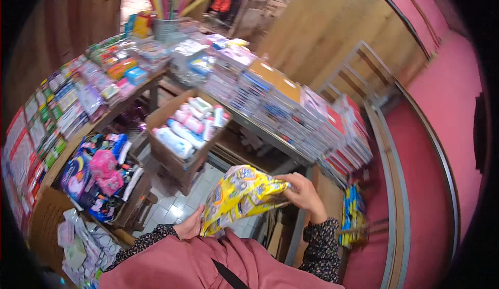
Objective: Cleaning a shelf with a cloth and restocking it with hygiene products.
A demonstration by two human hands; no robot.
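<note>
A crinkled yellow plastic package (241, 197) with printed pictures is held up in front of my body. My right hand (302, 195) grips its upper right edge, fingers pinched on the plastic. At the lower left edge of the package, my left hand (191, 223) holds it near my waist; part of that hand's fingers is hidden behind the plastic. Beyond the package stands a cardboard box (177, 164) filled with white, pink and blue bottles (187, 123).
Stacks of books (280, 109) line the shelf ahead. Small packaged goods (74, 98) cover the left table. A box of dark patterned fabric items (103, 172) stands at left. Yellow and blue packets (353, 215) hang at right, beside the pink wall (444, 94).
</note>
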